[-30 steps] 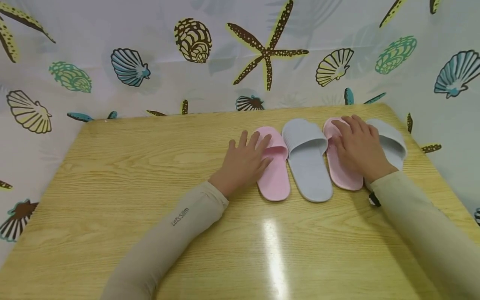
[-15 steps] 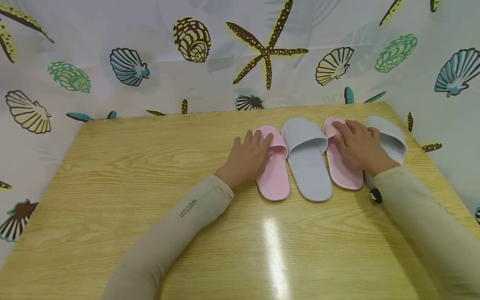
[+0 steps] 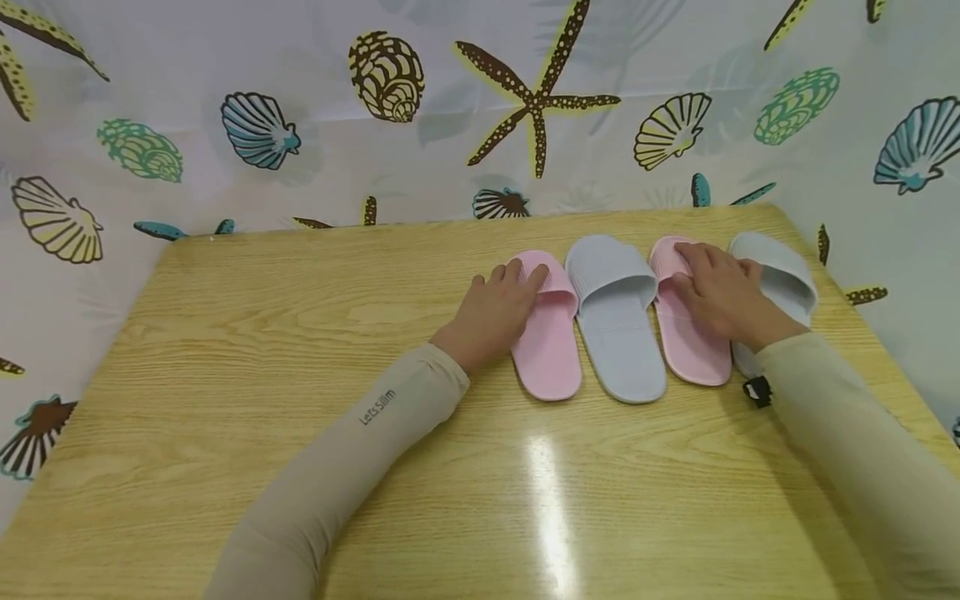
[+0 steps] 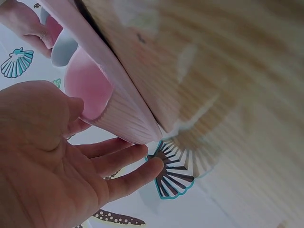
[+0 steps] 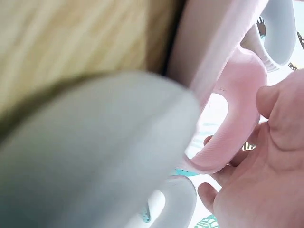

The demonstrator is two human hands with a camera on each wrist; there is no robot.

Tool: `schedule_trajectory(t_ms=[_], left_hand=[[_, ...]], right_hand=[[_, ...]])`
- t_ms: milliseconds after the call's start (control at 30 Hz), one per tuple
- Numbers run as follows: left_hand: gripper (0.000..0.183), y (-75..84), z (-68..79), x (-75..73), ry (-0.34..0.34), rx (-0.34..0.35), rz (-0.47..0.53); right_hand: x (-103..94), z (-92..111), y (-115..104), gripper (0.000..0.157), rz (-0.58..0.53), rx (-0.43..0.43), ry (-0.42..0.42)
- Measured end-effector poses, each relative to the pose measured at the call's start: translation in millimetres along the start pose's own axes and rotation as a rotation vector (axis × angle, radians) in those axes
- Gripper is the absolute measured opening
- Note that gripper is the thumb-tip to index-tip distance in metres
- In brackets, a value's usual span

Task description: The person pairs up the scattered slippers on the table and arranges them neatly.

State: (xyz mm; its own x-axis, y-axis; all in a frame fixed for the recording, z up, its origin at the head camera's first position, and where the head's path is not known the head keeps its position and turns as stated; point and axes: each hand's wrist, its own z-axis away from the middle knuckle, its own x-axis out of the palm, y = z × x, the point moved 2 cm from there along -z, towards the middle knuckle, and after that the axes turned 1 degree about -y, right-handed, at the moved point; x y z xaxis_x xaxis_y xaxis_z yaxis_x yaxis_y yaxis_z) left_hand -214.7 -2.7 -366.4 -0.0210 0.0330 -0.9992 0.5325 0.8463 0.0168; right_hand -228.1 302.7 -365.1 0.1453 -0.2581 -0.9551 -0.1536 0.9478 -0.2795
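A row of slippers lies on the right half of the table, pink and pale grey by turns. My left hand [image 3: 495, 312] grips the strap of the leftmost pink slipper [image 3: 551, 358]; in the left wrist view its fingers [image 4: 126, 183] run along the strap's side, with the thumb by the opening. Over the other pink slipper [image 3: 693, 354], my right hand [image 3: 723, 296] holds the strap, thumb near the rim and fingers partly hidden behind the strap [image 5: 232, 137]. Between the pink pair sits a pale grey slipper [image 3: 622, 350].
A second grey slipper [image 3: 783, 271] is at the far right, partly hidden by my right arm. By my right sleeve shows a small black-and-white item [image 3: 757, 390]. A cloth [image 3: 330, 150] printed with shells and starfish hangs behind the wooden table [image 3: 300, 333].
My left hand has shifted a little right and its spread fingers have drawn in on the pink slipper's strap. The right hand has closed in on its strap, and that slipper has shifted slightly.
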Motion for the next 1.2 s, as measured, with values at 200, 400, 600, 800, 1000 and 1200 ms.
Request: schedule_trajectory(t_ms=[200, 400, 600, 800, 1000, 1200], left_hand=[[0.035, -0.2, 0.9, -2.2, -0.020, 0.010, 0.017], [0.041, -1.2, 0.8, -3.9, -0.039, 0.006, 0.057], [0.052, -1.2, 1.3, -5.6, -0.041, 0.010, 0.094], [0.050, -1.6, 5.4, -7.9, -0.018, 0.025, 0.116], [0.054, -2.6, 12.5, -8.2, 0.028, 0.045, 0.106], [0.054, -5.0, 23.8, -9.3, 0.090, 0.094, 0.067]], right_hand=[[-2.4, 5, 1, 0.070, -0.012, -0.027, -0.011], [-4.5, 10, -2, 0.065, -0.020, -0.057, 0.029], [-4.5, 19, -2, 0.056, -0.006, -0.077, 0.064], [-4.8, 28, -2, 0.056, -0.025, -0.093, 0.105], [-4.8, 38, -5, 0.057, -0.052, -0.120, 0.134], [-4.1, 49, -8, 0.058, -0.054, -0.151, 0.161]])
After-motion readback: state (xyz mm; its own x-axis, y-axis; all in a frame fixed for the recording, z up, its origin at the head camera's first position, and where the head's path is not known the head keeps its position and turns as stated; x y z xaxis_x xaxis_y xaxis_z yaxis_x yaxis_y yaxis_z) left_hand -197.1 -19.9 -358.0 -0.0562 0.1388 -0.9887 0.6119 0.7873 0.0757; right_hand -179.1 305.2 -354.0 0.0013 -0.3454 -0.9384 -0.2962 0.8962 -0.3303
